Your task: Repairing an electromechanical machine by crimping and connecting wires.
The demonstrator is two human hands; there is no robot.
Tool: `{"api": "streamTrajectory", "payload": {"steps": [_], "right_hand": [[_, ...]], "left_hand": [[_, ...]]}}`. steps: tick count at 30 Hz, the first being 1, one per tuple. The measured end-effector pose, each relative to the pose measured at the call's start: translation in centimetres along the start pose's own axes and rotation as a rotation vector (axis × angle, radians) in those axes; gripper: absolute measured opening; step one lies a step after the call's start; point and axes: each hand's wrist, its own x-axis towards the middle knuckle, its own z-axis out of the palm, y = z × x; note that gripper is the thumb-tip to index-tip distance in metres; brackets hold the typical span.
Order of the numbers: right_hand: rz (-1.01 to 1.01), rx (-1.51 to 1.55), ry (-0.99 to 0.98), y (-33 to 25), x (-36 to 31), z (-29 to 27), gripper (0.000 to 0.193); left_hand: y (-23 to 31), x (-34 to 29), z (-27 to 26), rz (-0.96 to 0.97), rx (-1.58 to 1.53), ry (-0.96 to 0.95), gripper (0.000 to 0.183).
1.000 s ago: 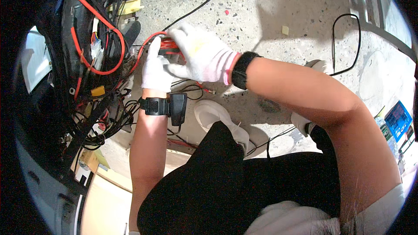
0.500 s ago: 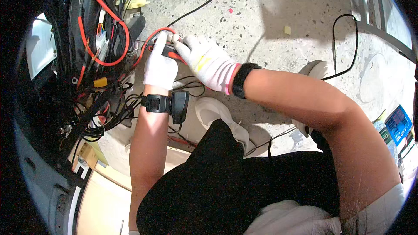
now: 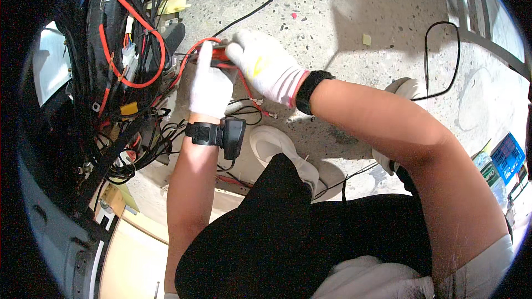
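Observation:
My left hand (image 3: 210,86), in a white glove, is closed with its thumb along a small red-and-black object (image 3: 220,56). From the right, my right hand (image 3: 269,69), gloved too, pinches the other side of this object. Fingers hide most of it, so its exact kind cannot be made out. A red cable (image 3: 183,68) curves up to the hands from the wire bundle on the left. Below the hands hangs a thin red wire (image 3: 244,83) with small metal ends near the floor.
On the left is a dense bundle of black cables (image 3: 77,77) with a looped red cable (image 3: 161,50) and a white connector (image 3: 129,55). A black cable (image 3: 260,3) crosses the speckled floor (image 3: 388,0). My white shoe (image 3: 270,143) stands below the hands.
My right hand has shifted slightly, and the red-and-black object has turned between the gloves. The thin red wire and its ends now show below. My left hand has moved a little right.

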Motion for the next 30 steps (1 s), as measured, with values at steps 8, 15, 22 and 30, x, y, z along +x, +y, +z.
{"api": "streamTrajectory", "payload": {"steps": [8,15,22,30], "right_hand": [[0.745,0.669,-0.096,-1.6,-0.2,-0.8,0.057],[0.595,0.549,-0.554,-0.7,1.0,-0.9,0.049],[0.06,-0.024,-0.087,-1.2,0.9,-1.2,0.041],[0.785,0.785,-0.445,0.0,0.8,-1.3,0.049]], "left_hand": [[0.5,-1.1,1.4,-0.119,-0.18,0.116,0.02],[0.6,-1.1,1.3,-0.124,-0.234,0.031,0.024],[0.6,-0.8,1.0,-0.149,-0.166,0.116,0.028],[1.4,-1.6,2.1,-0.13,-0.226,-0.05,0.032]]}}
